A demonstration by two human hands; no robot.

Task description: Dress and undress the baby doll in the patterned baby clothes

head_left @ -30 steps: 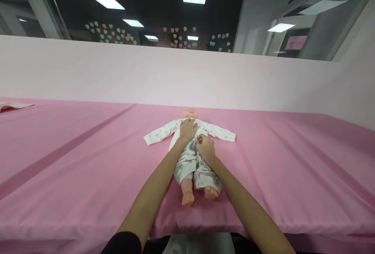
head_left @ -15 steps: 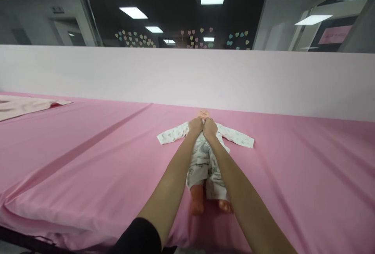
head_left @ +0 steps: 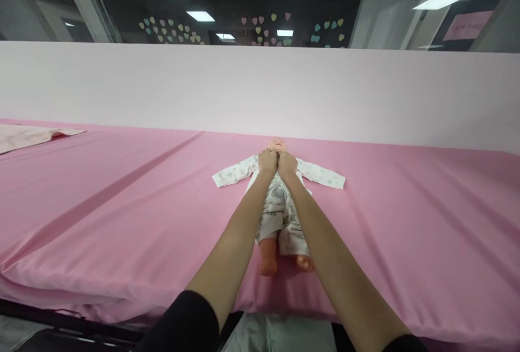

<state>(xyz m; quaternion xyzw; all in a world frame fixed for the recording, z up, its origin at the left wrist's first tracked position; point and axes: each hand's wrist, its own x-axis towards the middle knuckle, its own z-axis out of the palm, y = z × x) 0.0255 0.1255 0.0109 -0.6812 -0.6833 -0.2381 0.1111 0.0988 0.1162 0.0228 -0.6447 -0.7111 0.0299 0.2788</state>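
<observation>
Head view: both hands, apart a second ago, now meet at the doll's (head_left: pixel 280 216) collar, twelve o'clock on the pink sheet (head_left: pixel 122 216); left hand (head_left: pixel 267 161) and right hand (head_left: pixel 287 163) pinch the romper's (head_left: pixel 284 222) neckline, suggesting fastening has reached the top.

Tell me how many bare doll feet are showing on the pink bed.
2. One bare foot pokes from the printed romper beside the left forearm; the other foot lies just right of it, partly hidden by the right forearm.
</observation>
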